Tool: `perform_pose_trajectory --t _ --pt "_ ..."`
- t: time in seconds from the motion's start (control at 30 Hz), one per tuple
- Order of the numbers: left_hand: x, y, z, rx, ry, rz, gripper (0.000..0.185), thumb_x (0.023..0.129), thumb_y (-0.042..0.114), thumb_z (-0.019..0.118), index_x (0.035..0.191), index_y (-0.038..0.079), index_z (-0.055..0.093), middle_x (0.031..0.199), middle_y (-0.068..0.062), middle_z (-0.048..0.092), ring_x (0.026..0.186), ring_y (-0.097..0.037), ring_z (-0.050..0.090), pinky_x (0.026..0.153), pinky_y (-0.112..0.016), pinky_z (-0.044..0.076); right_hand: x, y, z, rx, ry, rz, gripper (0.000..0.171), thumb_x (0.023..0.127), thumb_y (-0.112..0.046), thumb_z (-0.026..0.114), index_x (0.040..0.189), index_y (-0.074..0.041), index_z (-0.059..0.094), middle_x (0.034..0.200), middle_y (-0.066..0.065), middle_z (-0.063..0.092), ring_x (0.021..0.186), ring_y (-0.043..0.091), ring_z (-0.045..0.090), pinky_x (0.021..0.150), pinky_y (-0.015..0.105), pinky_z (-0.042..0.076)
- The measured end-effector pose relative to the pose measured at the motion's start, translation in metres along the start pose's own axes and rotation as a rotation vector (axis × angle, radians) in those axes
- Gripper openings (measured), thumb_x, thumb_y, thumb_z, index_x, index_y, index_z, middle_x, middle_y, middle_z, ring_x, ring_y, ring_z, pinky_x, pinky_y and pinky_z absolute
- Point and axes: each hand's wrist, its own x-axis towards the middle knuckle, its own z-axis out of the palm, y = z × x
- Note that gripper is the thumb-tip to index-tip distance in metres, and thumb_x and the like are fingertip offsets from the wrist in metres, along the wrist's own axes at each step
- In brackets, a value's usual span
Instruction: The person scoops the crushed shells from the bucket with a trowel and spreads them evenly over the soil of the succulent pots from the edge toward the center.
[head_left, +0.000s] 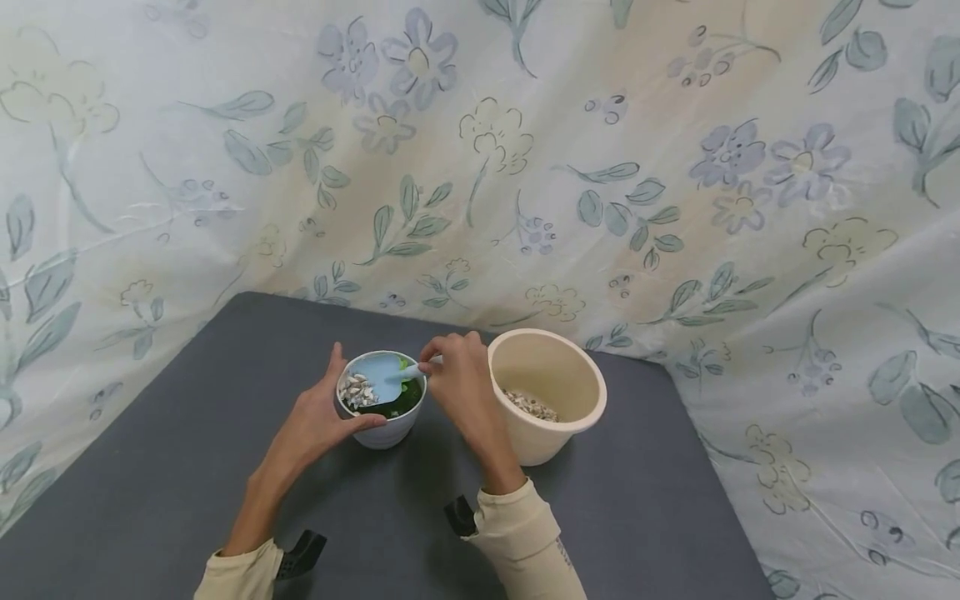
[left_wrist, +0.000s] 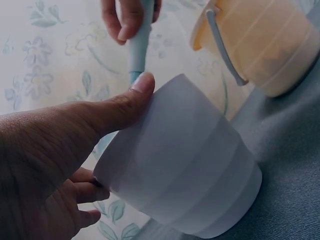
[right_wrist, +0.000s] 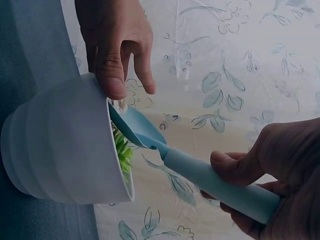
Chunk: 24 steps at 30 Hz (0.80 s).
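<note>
The left hand point(head_left: 315, 425) grips the small white pot point(head_left: 384, 427), thumb curled over its near rim and fingers round the far wall. The right hand point(head_left: 461, 385) pinches the handle of a light-blue scoop point(head_left: 386, 377), whose blade lies in the pot beside the green plant point(head_left: 401, 398) and pale pebbles point(head_left: 357, 389). Just beyond the right fingers stands the cream bucket point(head_left: 551, 396). Tilting the scoop slowly, low under the rim, should help keep pebbles from bouncing out.

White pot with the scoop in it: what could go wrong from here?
1. Pebbles are heaped at the white pot rim; the blue scoop could push some onto the grey table.
2. The left hand grips only the rim, so the pot may tip.
</note>
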Motion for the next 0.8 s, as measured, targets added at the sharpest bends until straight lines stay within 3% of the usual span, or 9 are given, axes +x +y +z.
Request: perform_pose_trajectory --t 0.2,0.43,0.63,0.8 --pt "0.001 0.000 -0.001 -0.014 -0.012 -0.024 0.141 0.079 0.057 0.088 0.168 0.010 -0.012 0.170 -0.027 0.027 0.149 -0.052 0.041 0.110 -0.069 0.043 -0.001 -0.002 0.000 -0.108 0.031 -0.129 0.006 0.087 -0.010 0.084 0.091 -0.013 0.082 0.093 0.005 0.077 0.088 0.025 0.055 0.086 0.043 0.050" --pt "0.003 0.000 -0.005 -0.038 -0.049 -0.053 0.144 0.080 0.055 0.088 0.165 0.014 -0.021 0.172 -0.024 0.025 0.152 -0.054 0.035 0.113 -0.071 0.039 -0.001 0.002 0.003 -0.182 0.171 -0.350 0.004 0.088 -0.010 0.084 0.092 -0.012 0.082 0.092 0.002 0.074 0.089 0.020 0.054 0.085 0.037 0.051" --pt "0.007 -0.003 -0.010 -0.039 -0.097 -0.051 0.146 0.080 0.055 0.088 0.164 0.015 -0.024 0.172 -0.021 0.026 0.151 -0.055 0.034 0.111 -0.072 0.041 0.000 0.004 0.005 -0.188 0.263 -0.431 0.004 0.088 -0.009 0.083 0.089 -0.011 0.080 0.093 0.002 0.073 0.094 0.020 0.057 0.089 0.035 0.051" --pt "0.016 -0.005 -0.023 -0.009 -0.185 -0.016 0.144 0.080 0.053 0.089 0.166 0.007 -0.016 0.172 -0.019 0.027 0.153 -0.056 0.030 0.112 -0.072 0.040 -0.001 0.008 0.002 -0.161 0.375 -0.450 0.005 0.089 -0.006 0.080 0.087 -0.010 0.078 0.093 0.004 0.073 0.093 0.022 0.059 0.088 0.037 0.052"
